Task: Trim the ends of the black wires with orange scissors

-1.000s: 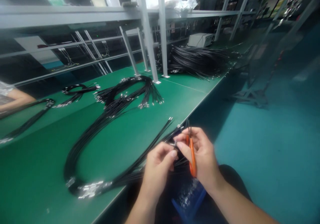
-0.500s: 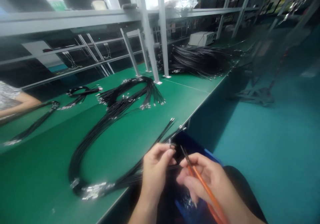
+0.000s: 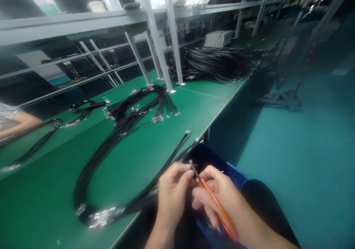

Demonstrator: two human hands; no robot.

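Observation:
My left hand (image 3: pixel 173 191) is pinched on the end of a black cable, whose small metal tip shows above its fingertips. In my right hand (image 3: pixel 219 197) is a tool with orange handles (image 3: pixel 217 206), its dark narrow jaws meeting the metal tip at my left fingertips. A long bundle of black cables (image 3: pixel 95 158) curves over the green table (image 3: pixel 133 167) and runs under my left hand. Silvery connectors (image 3: pixel 104 216) shine on the bundle's near bend. Below my hands is a blue bin (image 3: pixel 235 173) with small shiny pieces inside.
More cable coils (image 3: pixel 138 104) lie further back, with a large black pile (image 3: pixel 216 62) beside a white box (image 3: pixel 219 39). Metal posts (image 3: pixel 156 38) carry a shelf (image 3: pixel 69 25). Another person's arm (image 3: pixel 23 123) rests at the far left.
My right hand has moved left and the tool's jaws now reach the cable tip at my left fingertips. The handles look closer together. The whole view has shifted slightly.

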